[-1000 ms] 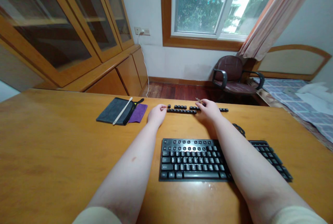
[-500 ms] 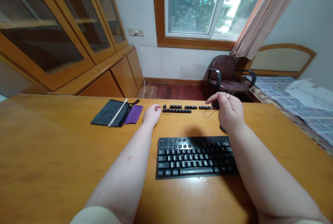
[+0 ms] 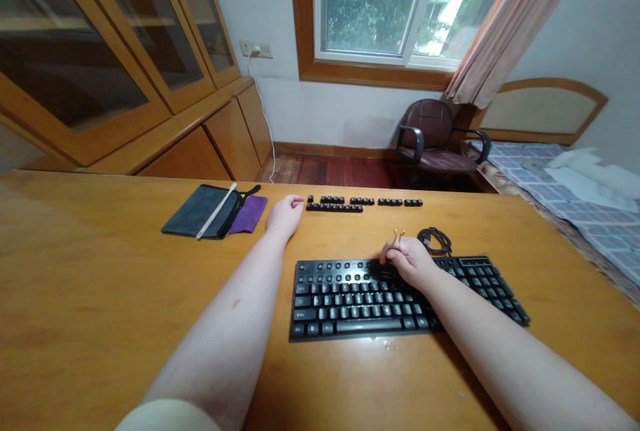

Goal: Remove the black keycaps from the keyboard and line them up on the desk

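My right hand (image 3: pixel 407 261) is closed on a wire keycap puller (image 3: pixel 399 239), whose thin metal ends stick up above the fingers. It is over the upper rows of the black keyboard (image 3: pixel 350 327); the puller's lower end is hidden behind the hand. Bare key posts show along the keyboard's top two rows at the left. Near the far edge of the desk, loose black keycaps (image 3: pixel 335 207) lie in two rows. Just left of them my left hand (image 3: pixel 285 217) rests on the desk, fingers curled in, with nothing seen in them.
A coiled black cable (image 3: pixel 434 241) lies behind the keyboard. At the left are a dark grey zip pouch (image 3: pixel 193 213), a pale flat stick (image 3: pixel 216 212) across it, and a purple cloth (image 3: pixel 249 215). Beyond the wooden desk (image 3: pixel 100 284) stands a brown armchair (image 3: pixel 429 127).
My right hand has come down from near the keycap row, toward me and left, onto the keyboard with the keycap puller. The right-hand keycaps and cable now show. My left hand stays beside the row.
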Tool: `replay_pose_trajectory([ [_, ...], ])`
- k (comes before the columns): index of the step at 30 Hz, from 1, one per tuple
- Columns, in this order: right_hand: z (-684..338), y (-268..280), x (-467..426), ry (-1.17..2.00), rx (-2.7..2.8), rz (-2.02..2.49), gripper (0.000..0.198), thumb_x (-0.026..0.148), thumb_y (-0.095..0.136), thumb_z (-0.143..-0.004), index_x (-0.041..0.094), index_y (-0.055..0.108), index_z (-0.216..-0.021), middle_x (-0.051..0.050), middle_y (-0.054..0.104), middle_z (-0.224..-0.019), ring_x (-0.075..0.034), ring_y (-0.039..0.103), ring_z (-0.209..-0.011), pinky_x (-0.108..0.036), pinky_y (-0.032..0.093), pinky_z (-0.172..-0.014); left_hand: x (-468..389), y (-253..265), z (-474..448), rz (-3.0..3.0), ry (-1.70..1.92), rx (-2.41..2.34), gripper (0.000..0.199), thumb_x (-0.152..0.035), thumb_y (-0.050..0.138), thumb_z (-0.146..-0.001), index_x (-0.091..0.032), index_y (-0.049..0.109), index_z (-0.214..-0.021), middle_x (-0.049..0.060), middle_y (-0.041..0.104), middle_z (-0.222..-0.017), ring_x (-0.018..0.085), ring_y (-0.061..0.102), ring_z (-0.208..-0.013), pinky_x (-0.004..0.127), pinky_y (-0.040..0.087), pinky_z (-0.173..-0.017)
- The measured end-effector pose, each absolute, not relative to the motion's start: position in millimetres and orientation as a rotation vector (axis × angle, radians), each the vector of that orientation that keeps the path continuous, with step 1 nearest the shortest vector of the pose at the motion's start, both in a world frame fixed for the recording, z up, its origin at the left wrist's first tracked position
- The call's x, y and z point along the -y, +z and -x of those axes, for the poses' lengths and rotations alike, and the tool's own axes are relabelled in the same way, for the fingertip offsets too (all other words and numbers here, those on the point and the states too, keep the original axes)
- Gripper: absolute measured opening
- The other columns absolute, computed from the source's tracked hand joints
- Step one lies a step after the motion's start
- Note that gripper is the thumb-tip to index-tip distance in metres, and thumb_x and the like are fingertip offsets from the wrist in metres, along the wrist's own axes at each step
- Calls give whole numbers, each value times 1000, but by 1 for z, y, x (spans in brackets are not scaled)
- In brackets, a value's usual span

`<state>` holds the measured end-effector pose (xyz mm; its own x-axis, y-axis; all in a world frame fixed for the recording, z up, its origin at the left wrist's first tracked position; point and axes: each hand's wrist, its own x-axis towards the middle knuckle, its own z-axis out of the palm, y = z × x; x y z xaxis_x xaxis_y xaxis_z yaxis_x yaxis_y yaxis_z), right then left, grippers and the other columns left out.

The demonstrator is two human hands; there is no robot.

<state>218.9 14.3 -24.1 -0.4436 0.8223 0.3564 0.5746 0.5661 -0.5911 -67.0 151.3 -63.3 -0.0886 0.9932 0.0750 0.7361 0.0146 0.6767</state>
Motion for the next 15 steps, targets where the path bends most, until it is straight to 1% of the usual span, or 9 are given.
replay_pose_trajectory([
  [7,-219,-28,-18,449,2236,1175,45,44,40,-91,18,61,-62,-4,61,-57,-15,57,-56,-25,40,-56,-153,-68,68,-1778,809,-1872,22,-32,54,-78,-26,67,-95,1,71,-94,19,63,-90,26,45,-78],
  [15,-217,-28,-20,481,2241,1163,48,50,41,-90,17,63,-62,-4,61,-56,-14,56,-55,-24,40,-55,-152,-66,68,-1775,807,-1870,21,-31,53,-79,-25,67,-94,0,72,-93,19,64,-88,26,45,-78],
])
